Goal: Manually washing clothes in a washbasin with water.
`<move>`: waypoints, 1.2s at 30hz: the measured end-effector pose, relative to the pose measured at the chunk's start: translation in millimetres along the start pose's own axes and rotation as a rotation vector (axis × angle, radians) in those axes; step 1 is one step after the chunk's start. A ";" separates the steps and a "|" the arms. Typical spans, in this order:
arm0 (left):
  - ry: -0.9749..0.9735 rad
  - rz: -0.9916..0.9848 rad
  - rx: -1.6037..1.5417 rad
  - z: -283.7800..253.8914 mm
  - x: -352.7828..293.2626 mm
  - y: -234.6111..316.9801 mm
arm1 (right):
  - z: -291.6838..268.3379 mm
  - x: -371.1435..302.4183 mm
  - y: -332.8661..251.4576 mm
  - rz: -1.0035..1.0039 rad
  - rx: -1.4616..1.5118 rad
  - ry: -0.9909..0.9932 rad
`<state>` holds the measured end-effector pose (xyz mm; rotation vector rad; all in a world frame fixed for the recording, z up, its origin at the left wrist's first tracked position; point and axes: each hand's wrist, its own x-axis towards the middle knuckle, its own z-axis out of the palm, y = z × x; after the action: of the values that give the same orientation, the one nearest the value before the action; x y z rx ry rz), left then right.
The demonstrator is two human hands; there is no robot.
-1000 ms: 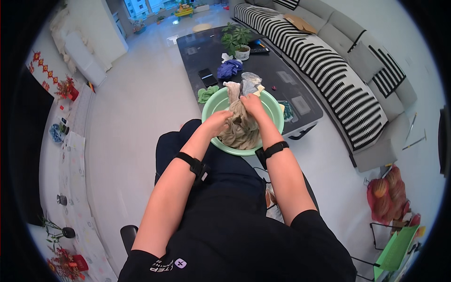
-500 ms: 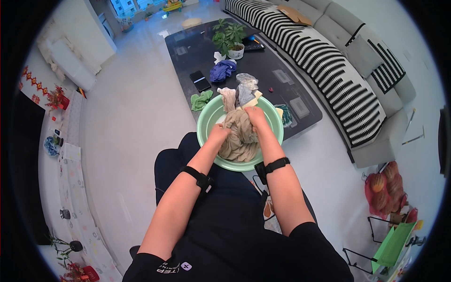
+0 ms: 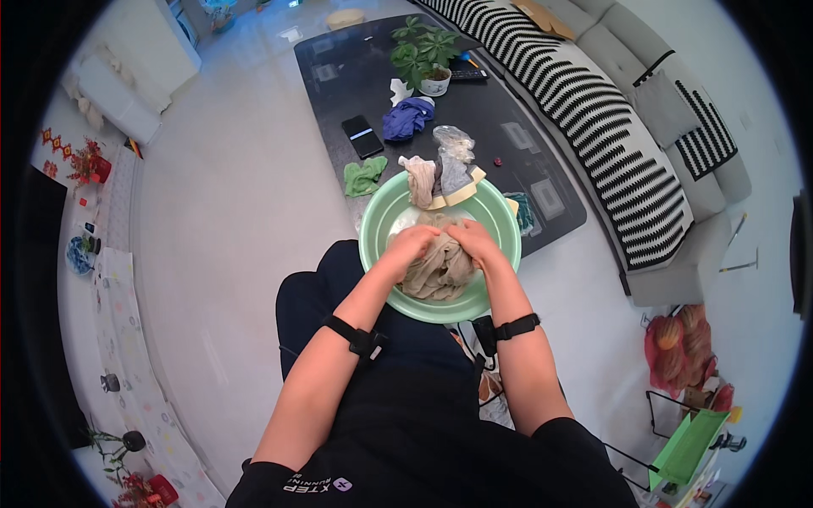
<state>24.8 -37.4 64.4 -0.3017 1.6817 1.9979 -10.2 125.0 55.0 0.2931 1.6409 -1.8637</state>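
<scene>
a pale tiled floor runs under a dark glass table, with a striped sofa along the right side of the room. in the head view, a green basin sits on the person's lap at the near edge of the table. both hands are inside it, pressed close together on a wad of beige cloth. the left hand is curled shut over the top left of the cloth, the right hand is curled shut over its top right, knuckles nearly touching. a second beige cloth hangs over the far rim, just beside a crumpled clear bag. each forearm carries a black strap near the elbow. on the table beyond the basin lie a green rag, a black phone, a blue cloth and a potted plant with a remote beside it. a red mesh bag stands on the floor at the right.
</scene>
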 end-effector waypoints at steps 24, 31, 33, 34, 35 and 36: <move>0.087 -0.096 -0.727 -17.9 44.0 -43.4 | 74.8 -9.2 24.0 -0.657 -0.839 0.568; 0.141 -0.156 -0.757 1.5 27.2 -30.2 | 49.8 12.3 31.1 -0.635 -0.918 0.496; 0.157 -0.172 -0.772 6.2 18.3 -24.7 | 33.8 16.2 31.2 -0.556 -0.905 0.632; 0.150 -0.125 -0.807 4.8 18.8 -25.8 | 31.5 17.0 28.6 -0.557 -0.907 0.624; 0.142 -0.079 -0.840 3.5 19.8 -26.8 | 28.9 17.8 26.0 -0.400 -0.897 0.539; 0.149 -0.075 -0.846 -2.2 21.4 -28.8 | 31.7 15.7 20.2 -0.246 -0.885 0.449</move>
<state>21.1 -31.4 29.1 -0.7978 0.7832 2.5735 -3.2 89.5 36.4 0.1246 2.7226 -1.0797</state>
